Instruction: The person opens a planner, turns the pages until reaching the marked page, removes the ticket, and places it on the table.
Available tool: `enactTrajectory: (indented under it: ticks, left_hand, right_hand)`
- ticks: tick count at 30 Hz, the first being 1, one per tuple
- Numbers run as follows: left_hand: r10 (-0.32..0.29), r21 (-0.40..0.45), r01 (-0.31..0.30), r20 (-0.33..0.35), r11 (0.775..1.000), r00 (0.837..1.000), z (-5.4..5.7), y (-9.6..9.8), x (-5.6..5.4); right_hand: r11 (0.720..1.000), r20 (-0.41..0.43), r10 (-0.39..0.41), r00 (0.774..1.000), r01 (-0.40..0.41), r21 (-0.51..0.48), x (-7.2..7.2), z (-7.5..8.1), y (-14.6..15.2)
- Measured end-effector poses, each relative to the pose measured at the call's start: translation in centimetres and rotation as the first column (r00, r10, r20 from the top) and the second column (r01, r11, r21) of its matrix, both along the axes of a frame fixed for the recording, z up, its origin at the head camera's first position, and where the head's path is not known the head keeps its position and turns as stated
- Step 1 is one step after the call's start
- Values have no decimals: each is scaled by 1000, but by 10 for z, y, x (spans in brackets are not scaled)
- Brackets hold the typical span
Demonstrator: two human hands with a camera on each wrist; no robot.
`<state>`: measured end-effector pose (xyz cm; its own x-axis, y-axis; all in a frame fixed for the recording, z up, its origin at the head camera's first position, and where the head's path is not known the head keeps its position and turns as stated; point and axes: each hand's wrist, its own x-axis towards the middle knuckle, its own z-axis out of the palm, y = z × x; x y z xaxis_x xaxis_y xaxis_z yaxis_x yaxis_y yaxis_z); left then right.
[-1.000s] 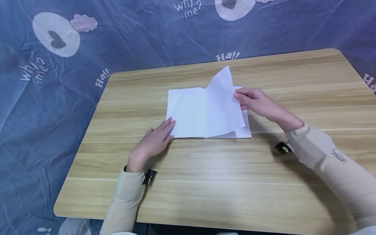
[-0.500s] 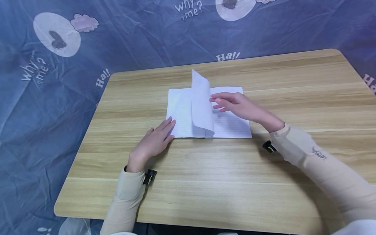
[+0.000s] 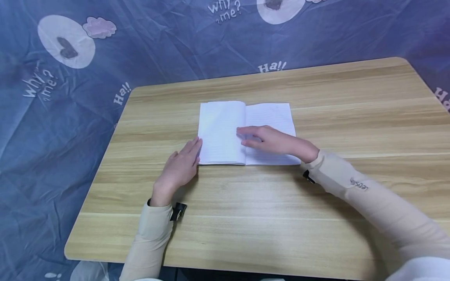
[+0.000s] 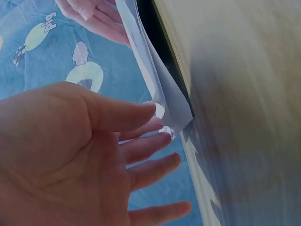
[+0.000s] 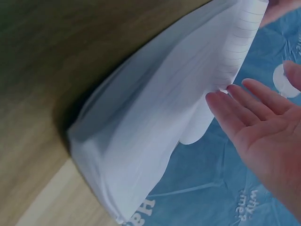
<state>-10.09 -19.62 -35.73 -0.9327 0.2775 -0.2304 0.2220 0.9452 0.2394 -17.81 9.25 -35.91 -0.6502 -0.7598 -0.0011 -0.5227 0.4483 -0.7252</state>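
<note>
An open notebook (image 3: 221,117) with lined white pages lies on the wooden table, both halves spread. The left hand (image 3: 180,164) is at its lower left edge, fingers extended, fingertips touching the page edge or just beside it. In the left wrist view the left hand (image 4: 117,155) has spread fingers, with thumb and fingertips near the page corner. The right hand (image 3: 268,139) reaches across the right page, its fairly straight fingertips at the centre fold. In the right wrist view the right hand (image 5: 263,117) has its fingertips against the paper, gripping nothing.
The wooden table (image 3: 246,218) has rounded corners and extends all round the notebook. Behind and left of it hangs a blue printed cloth (image 3: 158,39). Each forearm wears a beige sleeve (image 3: 365,191), with a small black device (image 3: 178,211) at the left wrist.
The raised page has turned from the right over to the left and now lies flat. The right hand released it and moved left to the fold. The left hand shifted slightly left.
</note>
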Motion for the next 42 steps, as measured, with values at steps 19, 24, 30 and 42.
enactTrajectory:
  ticks: [19,24,30,42]
  left_hand:
    - [-103,87,95,92,992,990,2,5,3]
    - [-98,79,90,113,993,989,3,5,4]
    - [-98,83,88,123,993,988,4,5,5]
    - [-100,87,89,134,992,986,3,5,4]
  right_hand:
    - [986,-79,64,995,-51,157,3,-3,-12]
    - [985,-88,62,994,-47,164,3,-3,-12]
    - [982,-94,51,994,-33,183,-2,-3,-11]
    - [978,-118,-36,992,59,202,-24,-2,-1]
